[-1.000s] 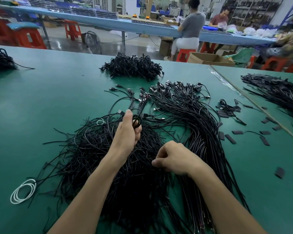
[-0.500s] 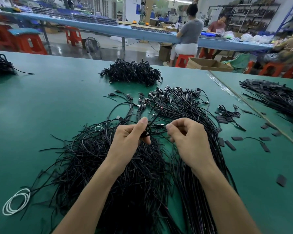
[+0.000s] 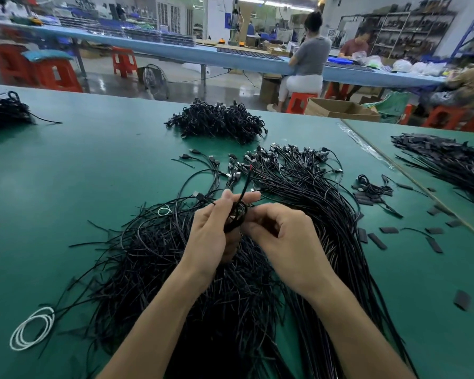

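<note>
My left hand point(image 3: 212, 228) grips a small coiled black cable point(image 3: 237, 214) above the middle of the green table point(image 3: 80, 170); one cable end sticks up past my fingers. My right hand point(image 3: 282, 231) sits right beside the coil with curled fingers that pinch at it; the fingertips are hidden. Under both hands lies a large loose heap of black cables point(image 3: 175, 269). A long sheaf of straight black cables point(image 3: 312, 203) with plug ends runs from the back centre towards me on the right.
A pile of coiled black cables point(image 3: 219, 123) lies at the back. Flat black sleeves point(image 3: 378, 239) are scattered on the right, white ties point(image 3: 30, 329) at front left. More cables lie far left point(image 3: 3, 110) and on the right table point(image 3: 446, 160). People sit at a blue bench point(image 3: 309, 58).
My right hand rose from the heap to meet my left hand at the coil. The cable in my left hand now forms a tighter bundle with one end pointing up.
</note>
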Action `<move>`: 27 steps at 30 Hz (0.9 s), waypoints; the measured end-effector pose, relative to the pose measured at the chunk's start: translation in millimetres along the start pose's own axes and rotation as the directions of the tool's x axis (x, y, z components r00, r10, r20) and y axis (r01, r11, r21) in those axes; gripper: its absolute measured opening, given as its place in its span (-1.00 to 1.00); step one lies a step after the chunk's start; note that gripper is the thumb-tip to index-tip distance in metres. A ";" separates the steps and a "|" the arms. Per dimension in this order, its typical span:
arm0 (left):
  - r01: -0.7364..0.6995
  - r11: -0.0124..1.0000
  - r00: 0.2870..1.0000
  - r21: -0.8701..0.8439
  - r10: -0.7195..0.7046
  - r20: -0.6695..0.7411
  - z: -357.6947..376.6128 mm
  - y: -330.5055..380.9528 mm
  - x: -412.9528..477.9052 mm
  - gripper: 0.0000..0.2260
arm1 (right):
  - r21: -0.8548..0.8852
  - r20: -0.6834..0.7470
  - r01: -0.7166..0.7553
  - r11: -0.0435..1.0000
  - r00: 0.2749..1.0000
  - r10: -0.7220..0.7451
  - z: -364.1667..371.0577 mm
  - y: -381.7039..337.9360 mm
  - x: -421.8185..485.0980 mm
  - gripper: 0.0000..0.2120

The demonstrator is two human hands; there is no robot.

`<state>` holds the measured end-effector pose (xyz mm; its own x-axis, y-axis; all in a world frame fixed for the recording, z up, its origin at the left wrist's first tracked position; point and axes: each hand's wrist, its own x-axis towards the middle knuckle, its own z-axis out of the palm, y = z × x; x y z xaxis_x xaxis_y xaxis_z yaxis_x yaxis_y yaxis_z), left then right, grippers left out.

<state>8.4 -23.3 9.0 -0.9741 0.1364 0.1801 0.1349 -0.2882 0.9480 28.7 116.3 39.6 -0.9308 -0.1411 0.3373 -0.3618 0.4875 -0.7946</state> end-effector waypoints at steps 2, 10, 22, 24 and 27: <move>0.006 1.000 1.000 -0.014 -0.006 -0.005 -0.1 -0.3 -0.3 -0.57 | 0.023 -0.053 -0.035 0.999 0.998 0.036 0.9 0.0 0.3 -0.86; 0.031 0.999 0.994 0.039 -0.026 -0.108 1.5 -5.5 1.4 -0.59 | -0.321 -0.009 0.109 0.941 0.993 -0.118 14.3 -0.6 -8.6 -0.90; 0.459 0.875 0.879 0.151 -0.473 0.067 -4.9 -16.5 1.9 -0.53 | -0.588 0.385 0.540 0.602 0.842 -0.379 -9.0 -8.6 1.0 -0.95; 0.535 0.809 0.825 0.246 -0.562 0.053 -4.0 -17.2 1.5 -0.50 | -0.511 0.414 0.448 0.733 0.876 -0.247 -12.3 -9.1 5.5 -0.97; 0.560 0.776 0.774 0.292 -0.615 0.149 -4.6 -17.0 0.9 -0.31 | -0.392 0.336 0.206 0.897 0.939 -0.069 -13.2 -3.7 5.5 -0.92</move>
<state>4.4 -22.7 -8.1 -0.8103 0.4240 -0.4045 -0.3879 0.1292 0.9126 25.7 125.1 51.0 -0.8672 -0.4554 0.2017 -0.4953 0.7459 -0.4454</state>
